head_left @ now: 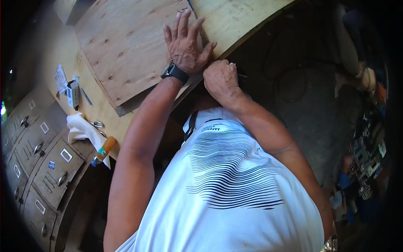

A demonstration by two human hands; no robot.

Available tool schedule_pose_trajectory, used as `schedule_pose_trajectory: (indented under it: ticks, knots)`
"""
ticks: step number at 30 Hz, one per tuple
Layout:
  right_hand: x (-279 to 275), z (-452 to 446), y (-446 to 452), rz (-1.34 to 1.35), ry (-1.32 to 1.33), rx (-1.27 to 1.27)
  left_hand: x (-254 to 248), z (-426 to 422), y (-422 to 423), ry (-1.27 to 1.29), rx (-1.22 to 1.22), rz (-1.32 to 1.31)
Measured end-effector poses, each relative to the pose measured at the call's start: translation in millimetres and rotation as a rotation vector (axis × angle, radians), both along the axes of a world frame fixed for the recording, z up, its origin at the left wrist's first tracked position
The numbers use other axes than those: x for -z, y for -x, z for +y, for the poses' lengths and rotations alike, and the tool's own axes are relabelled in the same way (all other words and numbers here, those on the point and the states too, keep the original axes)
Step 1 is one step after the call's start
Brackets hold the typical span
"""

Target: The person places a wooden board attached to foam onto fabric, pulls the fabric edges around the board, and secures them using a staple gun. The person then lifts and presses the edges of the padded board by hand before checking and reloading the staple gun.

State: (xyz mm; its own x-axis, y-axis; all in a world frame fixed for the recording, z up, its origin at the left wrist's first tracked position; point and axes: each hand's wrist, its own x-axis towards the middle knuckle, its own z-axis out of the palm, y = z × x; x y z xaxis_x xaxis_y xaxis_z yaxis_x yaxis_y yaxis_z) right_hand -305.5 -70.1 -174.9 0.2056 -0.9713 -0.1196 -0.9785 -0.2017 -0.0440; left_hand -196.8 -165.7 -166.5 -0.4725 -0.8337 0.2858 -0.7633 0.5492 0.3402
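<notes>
My left hand (183, 48) lies palm down on a plywood board (126, 46), fingers spread, near the board's right edge. A dark watch (174, 74) is on that wrist. Just right of it, my right hand (221, 80) is closed in a fist against the edge of the wooden table (235, 25). A thin, pale rod-like tip (242, 76) shows beside the fist, but whatever the fingers hold is hidden. The board rests on the table at an angle, with a darker edge showing along its lower side.
To the left on the table are a small box (73, 94), a white cloth (79, 128), scissors (98, 124) and a bottle of orange liquid (106, 148). Metal drawers (50, 176) stand at the left. Mixed clutter (365, 168) lies on the right.
</notes>
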Motion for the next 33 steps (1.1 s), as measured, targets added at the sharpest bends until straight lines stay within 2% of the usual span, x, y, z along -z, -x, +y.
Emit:
schedule_pose_trajectory:
  ticks: [2,6,11,13,17,22,24,26,27,31,33]
  knots:
    - [-1.7,4.1,-5.1,0.052,0.041,0.038,-3.0,-1.0,-12.2,0.039,0.09,0.029]
    - [5.6,14.2,-16.1,0.058,0.018,0.088,3.9,-5.3,-57.7,-0.012,0.794,-0.342]
    - [6.0,16.0,-25.9,0.081,0.083,0.198,-2.6,-10.1,-80.0,-0.201,0.927,-0.23]
    - [0.1,20.5,-22.5,0.029,0.105,0.19,0.2,-10.9,-77.0,-0.194,0.941,-0.204]
    - [-23.8,15.7,-10.8,-0.149,0.199,0.111,-2.4,-10.3,-80.7,-0.156,0.921,-0.149]
    - [-48.7,-23.5,18.5,-0.381,-0.107,-0.026,-14.3,-5.9,-73.6,-0.253,0.843,-0.066]
    - [-54.3,-52.2,40.4,-0.397,-0.174,-0.02,-19.6,-0.9,-66.2,-0.232,0.674,-0.048]
    - [-61.5,-80.3,50.8,-0.558,-0.469,-0.207,-26.9,8.6,-55.7,-0.208,0.504,-0.026]
    - [-61.4,-83.4,54.1,-0.552,-0.462,-0.191,-28.6,14.5,-49.5,-0.203,0.521,-0.019]
    - [-56.1,-99.3,53.8,-0.69,-0.71,-0.122,-20.8,38.5,-29.4,-0.137,0.182,0.067]
    - [-53.8,-102.1,48.8,-0.668,-0.705,-0.139,-13.3,41.1,-27.0,-0.142,0.155,0.072]
